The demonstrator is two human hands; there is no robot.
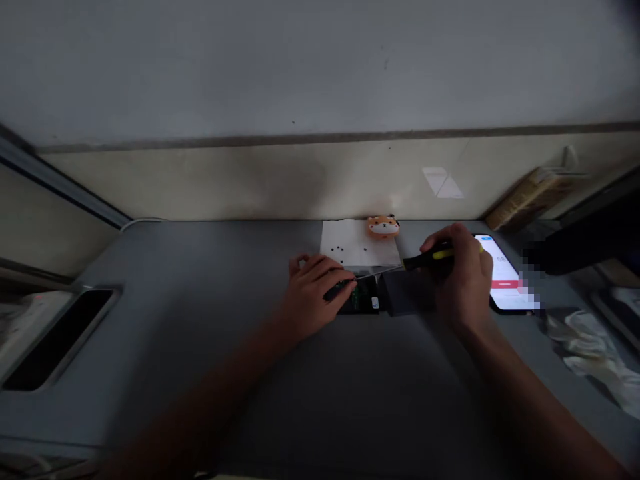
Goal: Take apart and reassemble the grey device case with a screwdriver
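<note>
My right hand (465,280) is closed round the black and yellow handle of a screwdriver (429,259). Its thin metal shaft points left, with the tip close to my left fingertips. Bent over a black electronic device (369,303) with a green circuit board, my left hand (315,290) grips its left part and hides it. A dark flat piece (403,293) lies against the device's right side, partly behind my right hand. Beyond the hands, several tiny dark screws (338,249) are scattered on a white sheet of paper (345,233).
An orange animal-face object (383,227) stands on the paper by the wall. A lit phone (503,273) lies right of my right hand, with crumpled white material (590,347) nearer me. At the left edge of the grey table (200,260) lies a dark-screened phone (60,340).
</note>
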